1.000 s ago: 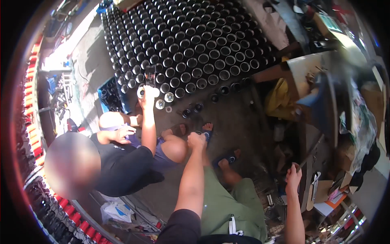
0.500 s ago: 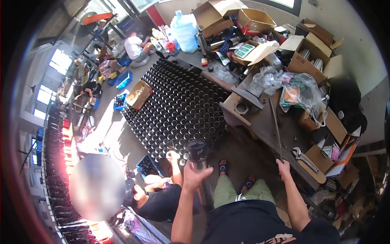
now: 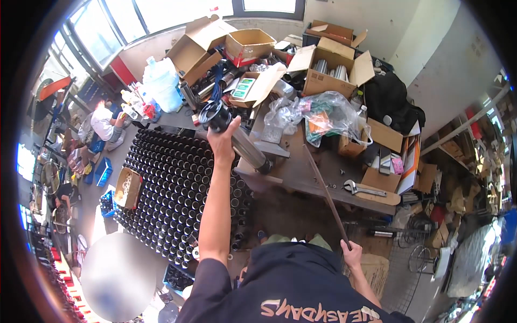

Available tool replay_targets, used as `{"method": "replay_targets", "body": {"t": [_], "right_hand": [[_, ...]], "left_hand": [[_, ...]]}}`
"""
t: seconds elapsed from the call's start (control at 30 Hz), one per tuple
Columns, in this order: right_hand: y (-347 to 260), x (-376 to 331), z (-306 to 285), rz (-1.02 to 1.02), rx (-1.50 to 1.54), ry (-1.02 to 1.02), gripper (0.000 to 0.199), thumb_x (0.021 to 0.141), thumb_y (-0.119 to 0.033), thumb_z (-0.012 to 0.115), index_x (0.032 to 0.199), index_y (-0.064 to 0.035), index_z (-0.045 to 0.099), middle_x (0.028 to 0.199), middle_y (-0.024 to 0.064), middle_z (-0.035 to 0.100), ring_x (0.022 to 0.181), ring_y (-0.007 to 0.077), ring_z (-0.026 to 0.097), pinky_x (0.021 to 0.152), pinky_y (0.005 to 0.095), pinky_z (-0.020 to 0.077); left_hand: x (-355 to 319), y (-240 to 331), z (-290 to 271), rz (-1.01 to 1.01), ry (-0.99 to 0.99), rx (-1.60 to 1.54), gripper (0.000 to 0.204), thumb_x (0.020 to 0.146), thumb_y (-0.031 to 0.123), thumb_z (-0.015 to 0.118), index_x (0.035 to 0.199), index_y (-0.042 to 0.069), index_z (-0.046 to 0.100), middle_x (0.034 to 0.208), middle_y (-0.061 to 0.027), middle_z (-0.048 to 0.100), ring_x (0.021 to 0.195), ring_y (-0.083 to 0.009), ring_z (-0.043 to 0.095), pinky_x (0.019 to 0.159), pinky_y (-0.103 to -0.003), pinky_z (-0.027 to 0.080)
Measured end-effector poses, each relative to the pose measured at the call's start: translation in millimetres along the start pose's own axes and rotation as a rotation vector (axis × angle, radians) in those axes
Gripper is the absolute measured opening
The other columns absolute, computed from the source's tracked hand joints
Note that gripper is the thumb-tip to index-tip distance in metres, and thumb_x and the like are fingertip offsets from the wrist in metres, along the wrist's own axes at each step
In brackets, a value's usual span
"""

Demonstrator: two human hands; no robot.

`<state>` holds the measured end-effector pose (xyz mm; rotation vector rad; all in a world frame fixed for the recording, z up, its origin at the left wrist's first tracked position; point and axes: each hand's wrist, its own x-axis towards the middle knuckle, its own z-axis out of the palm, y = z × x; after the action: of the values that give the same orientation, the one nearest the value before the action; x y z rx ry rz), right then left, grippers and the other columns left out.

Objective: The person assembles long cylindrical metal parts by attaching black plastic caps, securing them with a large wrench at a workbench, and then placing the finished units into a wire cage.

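Above the near edge of the bench (image 3: pixel 301 172), my left hand (image 3: pixel 223 141) is raised at arm's length, fingers clamped around a black cylindrical part (image 3: pixel 215 116) with its open round end facing up toward the camera. The part sits just over the bench corner, clear of the surface as far as I can tell. My right hand (image 3: pixel 351 254) is low by my hip, closed on the lower end of a long thin brown rod (image 3: pixel 323 188); the rod slants up and left across the bench top. The hands are well apart. On the floor to the left of the bench I see a big block of black cylinders (image 3: pixel 172 183) standing upright in tight rows, open ends up, and a small open cardboard box (image 3: pixel 128 187) resting at its left edge. On the bench: a metal tube (image 3: pixel 250 152) lying just beside my left hand, an adjustable wrench (image 3: pixel 363 188) near the right end, and crumpled clear plastic bags (image 3: pixel 323 113) in the middle. Behind those, several open cardboard boxes (image 3: pixel 334 67) along the wall under the windows, and a large clear water jug (image 3: pixel 161 83) at the far left end. A blue crate (image 3: pixel 102 172) sits on the floor left of the cylinder block. A person in a white top (image 3: pixel 102 123) is crouched on the floor further back left. Another person is close at lower left, blurred.
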<state>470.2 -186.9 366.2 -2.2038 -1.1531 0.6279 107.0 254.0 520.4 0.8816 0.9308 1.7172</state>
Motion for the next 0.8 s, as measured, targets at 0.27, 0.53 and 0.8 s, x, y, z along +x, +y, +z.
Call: {"method": "replay_targets", "body": {"t": [0.27,0.53,0.8], "right_hand": [[-67.8,-27.9,18.0,0.011,0.138,0.091,0.044,0.093,-0.03,0.071,0.068,0.0019,0.054,0.053,0.0101,0.042,0.051,0.0128,0.04,0.049,0.0368,0.0348],[-79.1,-5.6,10.2,-0.062,0.172,0.049,0.043,0.093,-0.028,0.071,0.067,0.0012,0.052,0.053,0.0068,0.039,0.053,0.0099,0.037,0.048,0.0348,0.0326],[-70.0,17.5,-16.4,-0.114,0.197,-0.065,0.042,0.094,-0.026,0.071,0.068,0.0002,0.051,0.055,0.0008,0.038,0.056,0.0074,0.036,0.048,0.0323,0.0297]], "left_hand": [[55.1,-16.4,9.9,-0.469,-0.413,0.03,0.026,0.076,0.014,0.086,0.094,0.005,0.068,0.08,-0.0013,0.065,0.061,-0.0125,0.061,0.058,-0.027,0.051],[65.9,11.0,5.5,-0.416,-1.046,0.261,0.076,0.059,-0.002,0.081,0.131,0.005,0.058,0.114,-0.0086,0.069,0.113,-0.0236,0.064,0.103,-0.04,0.048],[41.3,23.7,0.6,-0.412,-1.186,0.046,0.074,0.051,-0.004,0.081,0.122,0.004,0.064,0.116,-0.0102,0.069,0.114,-0.0259,0.063,0.104,-0.043,0.048]]}}
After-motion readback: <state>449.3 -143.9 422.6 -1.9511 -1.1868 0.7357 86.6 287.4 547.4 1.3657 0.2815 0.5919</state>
